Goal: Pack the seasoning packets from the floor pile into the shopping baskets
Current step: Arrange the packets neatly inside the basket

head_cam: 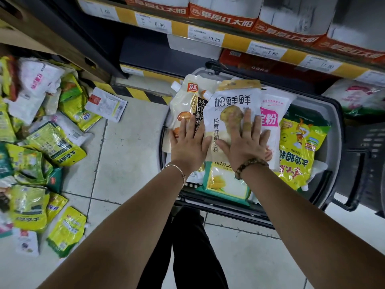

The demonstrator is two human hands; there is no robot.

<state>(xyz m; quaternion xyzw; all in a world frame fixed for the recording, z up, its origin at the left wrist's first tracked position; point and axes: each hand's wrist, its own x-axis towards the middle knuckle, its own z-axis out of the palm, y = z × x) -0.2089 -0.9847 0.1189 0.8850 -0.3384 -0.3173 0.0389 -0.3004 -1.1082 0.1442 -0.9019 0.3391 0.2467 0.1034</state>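
Glossy plastic packets [56,142] at nine o'clock; matt plastic basket [337,132] at two; smooth glazed floor tiles [129,147]; cardboard boxes [225,15] at twelve.

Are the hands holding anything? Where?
Nothing is gripped. The left hand presses flat on the lower part of the cream spouted pouch; the right hand on the middle of the white mushroom-print pouch.

The left forearm [129,213] and right forearm [300,207] extend forward, converging slightly. The left hand [188,142] and right hand [244,143] lie palm-down side by side, fingers straight, thumbs turned inward, seemingly not touching.
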